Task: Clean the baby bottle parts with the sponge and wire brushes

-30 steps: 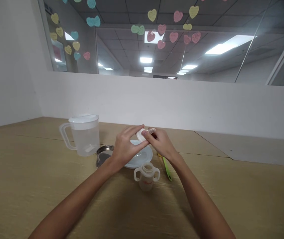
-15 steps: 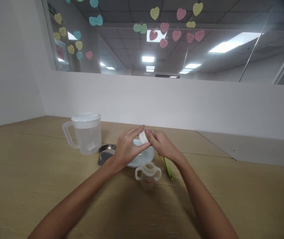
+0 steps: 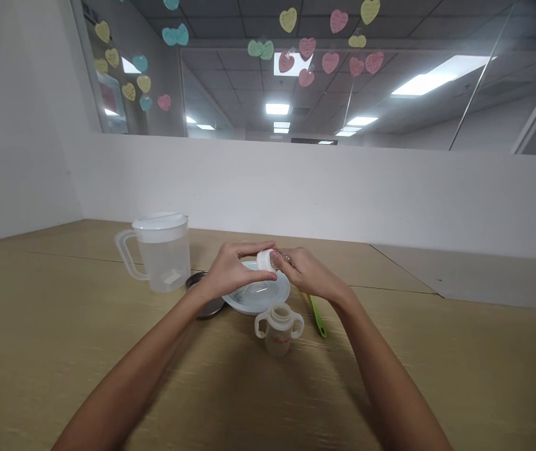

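Observation:
My left hand (image 3: pixel 232 269) holds a small white cap (image 3: pixel 265 260) between thumb and fingers, above a pale bowl (image 3: pixel 253 300). My right hand (image 3: pixel 303 270) grips the cap's right side, where a clear part shows at its fingertips. Below the hands, nearer to me, an uncapped translucent bottle (image 3: pixel 278 341) with two side handles and red lettering stands upright on the table.
A lidded clear pitcher (image 3: pixel 167 257) stands at the left back. Beside the bowl lies a round metal dish (image 3: pixel 211 308), partly behind my left hand. A green handle (image 3: pixel 318 319) lies right of the bottle on the wooden table (image 3: pixel 61 326).
My left hand has turned and shifted slightly left, uncovering more of the bowl. The cap has moved a little left and down, still between both hands.

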`<action>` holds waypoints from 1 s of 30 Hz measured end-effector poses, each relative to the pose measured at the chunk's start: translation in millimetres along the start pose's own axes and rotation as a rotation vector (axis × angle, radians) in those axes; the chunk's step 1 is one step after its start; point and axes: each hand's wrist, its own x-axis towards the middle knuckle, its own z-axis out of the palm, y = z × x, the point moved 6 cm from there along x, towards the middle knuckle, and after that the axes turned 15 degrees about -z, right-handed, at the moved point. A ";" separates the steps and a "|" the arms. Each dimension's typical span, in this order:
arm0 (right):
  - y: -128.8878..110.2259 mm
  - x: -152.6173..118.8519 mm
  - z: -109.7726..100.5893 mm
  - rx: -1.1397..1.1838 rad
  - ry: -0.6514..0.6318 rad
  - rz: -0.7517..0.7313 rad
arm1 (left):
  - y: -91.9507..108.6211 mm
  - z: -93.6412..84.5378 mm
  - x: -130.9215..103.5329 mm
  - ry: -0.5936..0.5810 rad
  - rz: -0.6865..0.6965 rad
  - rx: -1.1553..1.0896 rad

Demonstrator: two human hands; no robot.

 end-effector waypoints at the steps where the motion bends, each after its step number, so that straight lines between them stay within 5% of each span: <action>1: -0.7 0.1 0.5 0.003 -0.010 -0.004 | -0.3 -0.3 0.2 -0.020 -0.012 -0.009; 13: -3.3 -0.8 3.8 0.083 -0.059 -0.014 | -4.3 -6.8 2.6 -0.111 -0.043 -0.020; 23: -44.2 -9.0 -17.1 0.342 -0.024 -0.078 | 1.8 -19.7 -0.4 -0.244 -0.127 0.114; 27: -13.0 -11.5 -17.5 0.229 -0.010 0.062 | -18.6 -18.3 7.4 -0.204 -0.134 0.375; 30: 29.1 -12.9 0.7 -0.076 -0.172 0.181 | -46.4 -9.4 13.9 -0.201 -0.133 0.618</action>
